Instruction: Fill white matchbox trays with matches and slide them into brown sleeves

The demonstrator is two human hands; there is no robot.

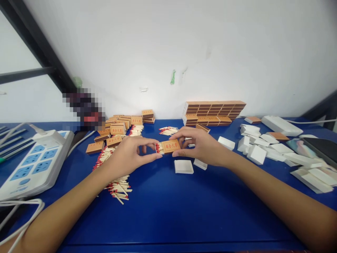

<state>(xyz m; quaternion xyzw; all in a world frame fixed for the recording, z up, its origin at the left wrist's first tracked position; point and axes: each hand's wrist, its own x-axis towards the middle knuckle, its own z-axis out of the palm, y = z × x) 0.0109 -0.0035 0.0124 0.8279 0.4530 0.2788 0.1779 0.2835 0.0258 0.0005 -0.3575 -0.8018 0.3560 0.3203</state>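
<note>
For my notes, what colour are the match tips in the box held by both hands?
The match tips in the box are red; the head view shows them.

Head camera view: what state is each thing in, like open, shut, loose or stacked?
Orange cardboard matchbox: partly open, red match heads showing, pinched by left hand and right hand.
Red-tipped wooden matches: loose, heaped on blue table.
Orange matchboxes by the wall: shut, stacked.
Small white cardboard tray: lying flat, no matches visible.
</note>
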